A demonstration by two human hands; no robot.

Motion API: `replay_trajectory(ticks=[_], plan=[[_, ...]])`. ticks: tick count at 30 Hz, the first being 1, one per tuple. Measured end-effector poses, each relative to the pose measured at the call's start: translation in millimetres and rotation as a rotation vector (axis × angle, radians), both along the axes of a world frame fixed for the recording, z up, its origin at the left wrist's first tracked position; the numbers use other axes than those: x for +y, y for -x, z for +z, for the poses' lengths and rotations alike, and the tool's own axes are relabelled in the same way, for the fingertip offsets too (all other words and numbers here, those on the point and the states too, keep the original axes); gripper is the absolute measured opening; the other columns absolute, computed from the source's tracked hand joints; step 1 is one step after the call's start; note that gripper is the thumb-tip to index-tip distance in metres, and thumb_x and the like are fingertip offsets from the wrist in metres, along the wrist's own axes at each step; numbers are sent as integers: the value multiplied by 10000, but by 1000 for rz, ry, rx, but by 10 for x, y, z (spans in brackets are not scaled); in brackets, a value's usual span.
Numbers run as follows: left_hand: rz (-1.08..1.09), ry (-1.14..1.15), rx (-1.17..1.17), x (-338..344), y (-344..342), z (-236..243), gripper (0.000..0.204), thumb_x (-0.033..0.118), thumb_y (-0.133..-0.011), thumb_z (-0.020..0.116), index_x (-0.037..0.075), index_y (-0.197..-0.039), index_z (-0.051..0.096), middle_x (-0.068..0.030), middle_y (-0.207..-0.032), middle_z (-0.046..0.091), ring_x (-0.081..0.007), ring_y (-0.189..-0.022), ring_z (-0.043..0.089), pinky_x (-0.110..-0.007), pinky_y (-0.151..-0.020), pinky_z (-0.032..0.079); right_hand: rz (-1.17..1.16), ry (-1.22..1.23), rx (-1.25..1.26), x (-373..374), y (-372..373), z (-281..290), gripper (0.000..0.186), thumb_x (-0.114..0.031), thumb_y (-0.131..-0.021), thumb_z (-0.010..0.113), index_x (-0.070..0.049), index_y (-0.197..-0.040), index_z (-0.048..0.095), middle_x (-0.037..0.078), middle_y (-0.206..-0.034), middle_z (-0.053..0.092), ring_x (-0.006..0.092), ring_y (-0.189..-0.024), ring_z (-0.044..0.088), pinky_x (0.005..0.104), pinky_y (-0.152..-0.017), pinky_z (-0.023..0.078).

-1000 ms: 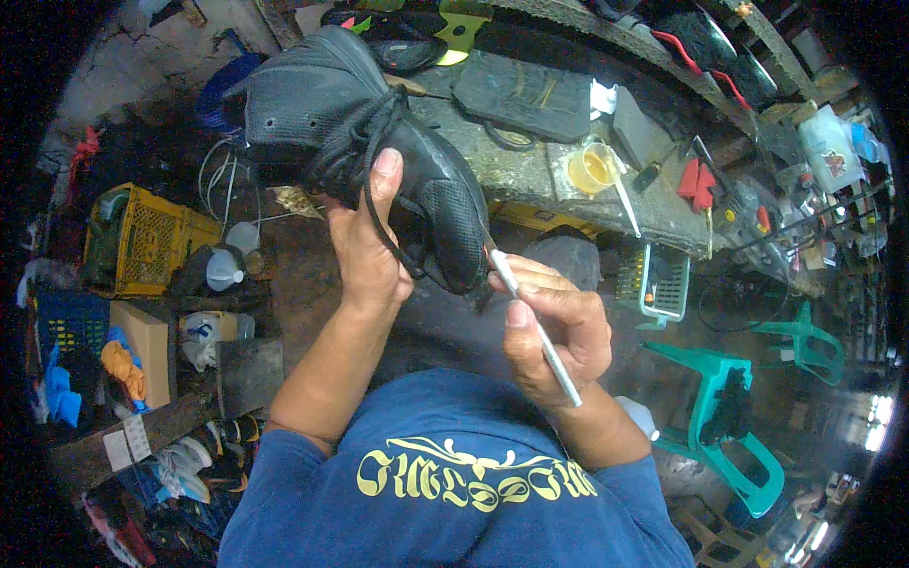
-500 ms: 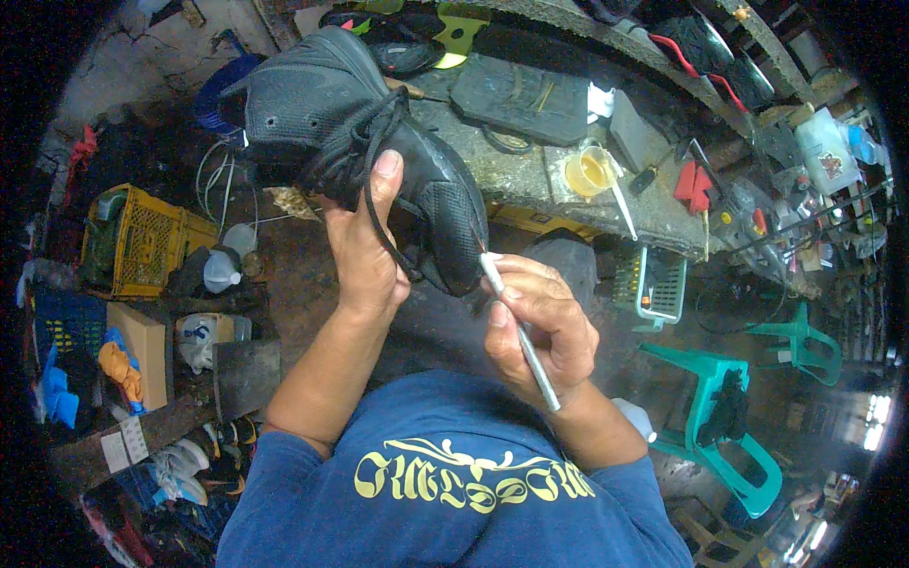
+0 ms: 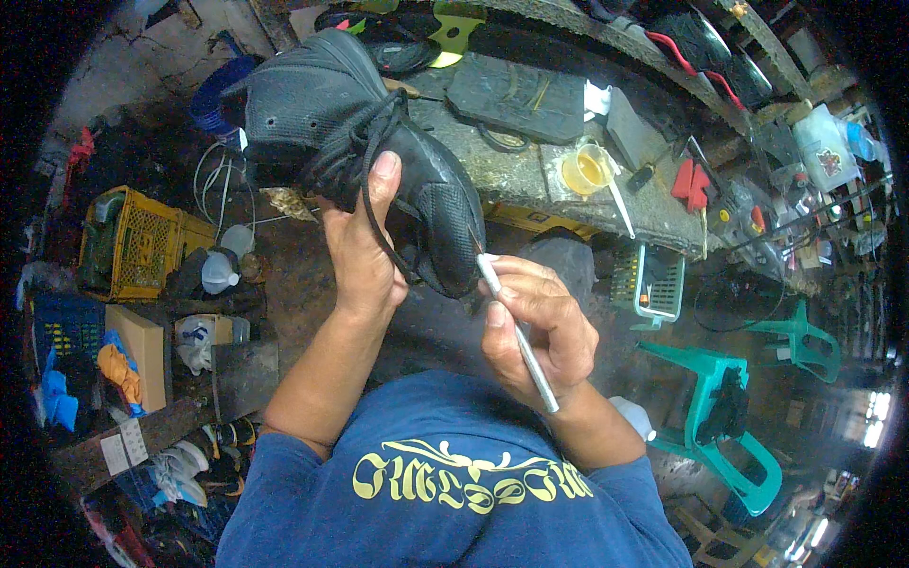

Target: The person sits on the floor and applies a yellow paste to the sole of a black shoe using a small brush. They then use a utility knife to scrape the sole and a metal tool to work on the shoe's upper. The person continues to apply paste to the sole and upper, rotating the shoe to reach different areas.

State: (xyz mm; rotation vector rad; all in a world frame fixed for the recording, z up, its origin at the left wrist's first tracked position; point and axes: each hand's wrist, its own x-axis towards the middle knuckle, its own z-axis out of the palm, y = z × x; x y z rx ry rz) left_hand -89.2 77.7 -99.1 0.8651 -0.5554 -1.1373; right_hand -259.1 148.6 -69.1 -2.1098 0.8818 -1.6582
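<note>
One black shoe [image 3: 327,118], held up near the bench [image 3: 530,172], clasped at midfoot in left hand [image 3: 363,241]; silver pen-like tool [image 3: 520,339] pinched in fingers of right hand [image 3: 554,327]. Probably light, pliable-sided, stiffer at toe; best gripped midfoot.

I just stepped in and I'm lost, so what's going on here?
A person holds a black shoe in the left hand. The right hand grips a slim silver tool like a pen, its thin tip at the edge of the shoe's toe. Beyond the shoe, a yellowish cup stands on a cluttered workbench.
</note>
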Motion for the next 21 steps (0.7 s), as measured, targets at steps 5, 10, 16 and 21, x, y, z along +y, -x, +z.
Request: replay_trajectory(ticks=[5, 10, 16, 21], plan=[[71, 16, -42, 6, 39, 35, 408, 289, -949, 738, 42, -1250, 617, -111, -1079, 719, -250, -869, 735, -400, -726, 632, -9, -14, 16, 9, 15, 26, 208, 92, -857, 680, 30, -1035, 593, 222, -949, 733, 392, -998, 746, 460, -890, 588], [61, 34, -68, -2, 30, 54, 421, 291, -952, 737, 45, -1266, 606, -108, -1072, 717, -250, -866, 733, -403, -743, 630, -26, 6, 68, 10, 8, 27, 211, 92, -838, 694, 24, -1013, 599, 217, -948, 729, 404, -1005, 746, 456, -878, 589], [19, -14, -15, -6, 6, -1, 416, 309, -955, 734, 32, -1244, 620, -106, -1050, 725, -246, -848, 732, -399, -746, 622, -28, 72, 128, -10, 9, 7, 287, 70, -748, 773, 38, -989, 621, 208, -940, 707, 403, -963, 742, 452, -814, 625], [31, -19, -40, -20, -5, -36, 413, 325, -950, 738, 23, -1215, 639, -108, -1040, 729, -243, -838, 732, -395, -739, 618, -34, 62, 162, -6, 17, 56, 287, 72, -733, 772, 37, -976, 625, 205, -925, 699, 401, -949, 741, 451, -812, 625]])
